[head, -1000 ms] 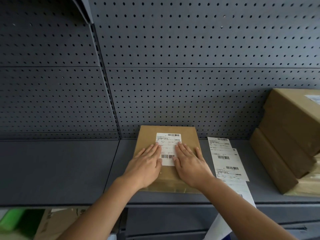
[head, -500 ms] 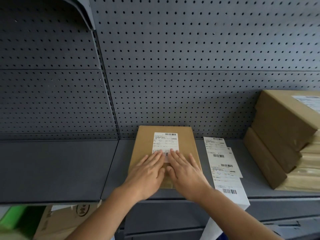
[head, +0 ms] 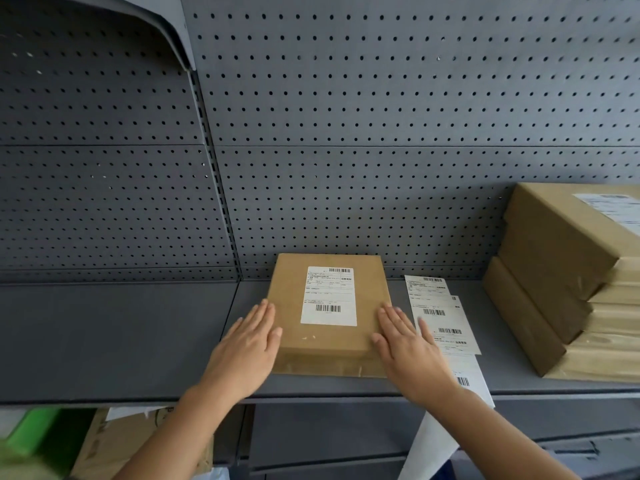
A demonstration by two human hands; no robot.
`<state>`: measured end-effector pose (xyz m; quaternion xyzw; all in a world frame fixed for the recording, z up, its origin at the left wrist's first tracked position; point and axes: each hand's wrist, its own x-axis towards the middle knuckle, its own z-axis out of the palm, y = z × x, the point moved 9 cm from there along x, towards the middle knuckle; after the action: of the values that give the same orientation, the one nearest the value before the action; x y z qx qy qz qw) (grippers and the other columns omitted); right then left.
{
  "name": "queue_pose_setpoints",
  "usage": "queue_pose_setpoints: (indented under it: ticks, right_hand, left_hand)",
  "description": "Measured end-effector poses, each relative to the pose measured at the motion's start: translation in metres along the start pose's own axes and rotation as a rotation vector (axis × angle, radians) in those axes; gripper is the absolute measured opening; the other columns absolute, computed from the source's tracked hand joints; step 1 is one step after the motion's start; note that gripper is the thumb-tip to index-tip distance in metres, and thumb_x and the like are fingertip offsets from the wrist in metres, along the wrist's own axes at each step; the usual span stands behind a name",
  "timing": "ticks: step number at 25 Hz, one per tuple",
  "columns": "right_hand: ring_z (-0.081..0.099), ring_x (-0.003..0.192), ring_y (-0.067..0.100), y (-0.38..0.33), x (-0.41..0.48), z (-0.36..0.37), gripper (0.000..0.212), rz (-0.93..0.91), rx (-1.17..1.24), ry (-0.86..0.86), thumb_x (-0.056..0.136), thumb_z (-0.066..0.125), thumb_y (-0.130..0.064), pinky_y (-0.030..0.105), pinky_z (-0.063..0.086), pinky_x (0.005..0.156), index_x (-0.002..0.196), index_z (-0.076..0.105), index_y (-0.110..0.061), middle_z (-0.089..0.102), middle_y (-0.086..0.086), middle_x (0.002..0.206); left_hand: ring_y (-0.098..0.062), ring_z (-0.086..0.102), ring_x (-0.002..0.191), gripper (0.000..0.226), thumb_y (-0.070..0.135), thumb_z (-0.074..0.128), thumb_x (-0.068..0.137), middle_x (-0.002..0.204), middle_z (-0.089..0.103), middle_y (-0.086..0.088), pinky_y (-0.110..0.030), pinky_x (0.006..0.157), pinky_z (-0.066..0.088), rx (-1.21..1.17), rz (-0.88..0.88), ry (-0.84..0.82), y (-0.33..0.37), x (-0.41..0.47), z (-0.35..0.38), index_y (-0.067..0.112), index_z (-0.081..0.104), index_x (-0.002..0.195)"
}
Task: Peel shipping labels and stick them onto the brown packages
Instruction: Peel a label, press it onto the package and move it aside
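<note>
A flat brown package [head: 291, 306] lies on the grey shelf [head: 121, 341] against the pegboard. A white shipping label [head: 329, 296] with barcodes is stuck flat on its top. My left hand [head: 247, 348] lies flat with straight fingers at the package's left edge. At the right edge my right hand [head: 405, 344] is spread flat, partly over the label strip. Neither hand holds anything. A strip of unpeeled shipping labels [head: 440, 317] lies just right of the package and hangs over the shelf's front edge.
A stack of brown packages [head: 561, 271] stands at the right end of the shelf, the top one bearing a label [head: 613, 206]. Grey pegboard [head: 381, 133] forms the back wall. Below the shelf at left sit a cardboard box [head: 117, 441] and something green [head: 41, 431].
Both hands slid off the label, down and then apart, from its middle out to the left and right edges of the package. The whole label now shows.
</note>
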<state>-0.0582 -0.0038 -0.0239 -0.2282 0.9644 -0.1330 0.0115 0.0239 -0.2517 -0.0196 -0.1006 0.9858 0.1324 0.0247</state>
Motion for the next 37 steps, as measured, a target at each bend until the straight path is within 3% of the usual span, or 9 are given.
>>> queue_pose_setpoints:
  ticks: [5,8,10,16,20,24,28,34,37]
  right_hand:
    - [0.012,0.153,0.019,0.035,-0.004,0.000,0.069,0.292,0.479,-0.141,0.103,0.031,-0.052,0.035,0.013,0.120,0.159,0.011,-0.017,0.012,0.002,0.166]
    - [0.030,0.146,0.023,0.039,-0.004,0.014,0.075,0.419,0.796,-0.179,0.096,0.041,-0.063,0.041,0.023,0.120,0.158,0.020,-0.027,0.031,-0.002,0.160]
    - [0.045,0.136,0.018,0.033,-0.002,0.024,0.075,0.431,0.908,-0.178,0.089,0.047,-0.067,0.041,0.031,0.116,0.153,0.031,-0.032,0.048,-0.007,0.149]
    - [0.058,0.114,0.012,0.029,-0.006,0.003,0.040,0.426,1.043,-0.090,0.099,0.050,-0.041,0.032,0.043,0.100,0.136,0.052,-0.026,0.063,-0.006,0.126]
    - [0.056,0.102,0.003,0.038,-0.013,-0.063,0.026,0.393,1.092,0.054,0.100,0.049,-0.039,0.023,0.043,0.077,0.126,0.050,-0.036,0.061,-0.016,0.114]
    - [0.061,0.102,0.009,0.062,-0.021,-0.141,0.033,0.344,1.056,0.248,0.097,0.054,-0.043,0.034,0.049,0.085,0.128,0.054,-0.034,0.065,-0.013,0.114]
    - [0.058,0.099,0.006,0.093,-0.034,-0.217,0.033,0.325,0.993,0.441,0.095,0.057,-0.043,0.032,0.044,0.080,0.127,0.056,-0.034,0.064,-0.015,0.110]
    - [0.060,0.106,0.013,0.152,-0.059,-0.301,0.036,0.320,0.924,0.576,0.092,0.058,-0.051,0.038,0.046,0.093,0.122,0.064,-0.032,0.068,-0.011,0.112]
    - [0.061,0.100,0.010,0.187,-0.073,-0.337,0.032,0.327,0.895,0.638,0.093,0.057,-0.049,0.033,0.046,0.084,0.119,0.065,-0.031,0.069,-0.012,0.108]
  left_hand:
    - [-0.013,0.013,0.157,0.070,0.061,0.025,0.104,0.171,0.011,0.010,-0.039,0.125,0.015,-0.574,-0.204,-0.009,-0.016,0.003,0.005,0.028,0.008,0.164]
    - [-0.018,0.030,0.152,0.070,0.062,0.041,0.100,0.165,0.032,0.008,-0.041,0.122,0.022,-0.981,-0.396,-0.003,-0.025,0.005,0.019,0.029,0.029,0.160]
    - [-0.017,0.046,0.141,0.061,0.058,0.051,0.098,0.153,0.051,0.008,-0.039,0.117,0.032,-1.096,-0.446,-0.027,-0.023,0.004,0.029,0.029,0.046,0.151]
    - [-0.009,0.065,0.113,0.018,0.042,0.057,0.101,0.110,0.074,0.018,-0.024,0.083,0.046,-1.109,-0.373,0.119,-0.002,-0.014,0.001,0.039,0.069,0.114]
    - [0.001,0.067,0.107,0.023,0.043,0.058,0.100,0.107,0.076,0.025,-0.019,0.082,0.046,-1.111,-0.259,0.192,0.032,-0.020,-0.043,0.038,0.073,0.117]
    - [0.011,0.066,0.102,0.023,0.044,0.055,0.101,0.106,0.074,0.031,-0.014,0.081,0.043,-1.106,-0.099,0.202,0.085,-0.015,-0.092,0.042,0.073,0.116]
    - [0.020,0.063,0.097,0.023,0.045,0.052,0.102,0.106,0.073,0.034,-0.011,0.081,0.040,-1.100,0.063,0.194,0.144,-0.007,-0.130,0.044,0.072,0.114]
    - [0.021,0.062,0.100,0.028,0.051,0.051,0.101,0.108,0.071,0.037,-0.009,0.081,0.041,-1.110,0.257,0.149,0.234,0.014,-0.160,0.042,0.070,0.118]
    - [0.020,0.061,0.102,0.029,0.057,0.050,0.099,0.107,0.070,0.039,-0.009,0.080,0.040,-1.096,0.334,0.112,0.282,0.023,-0.167,0.047,0.067,0.119]
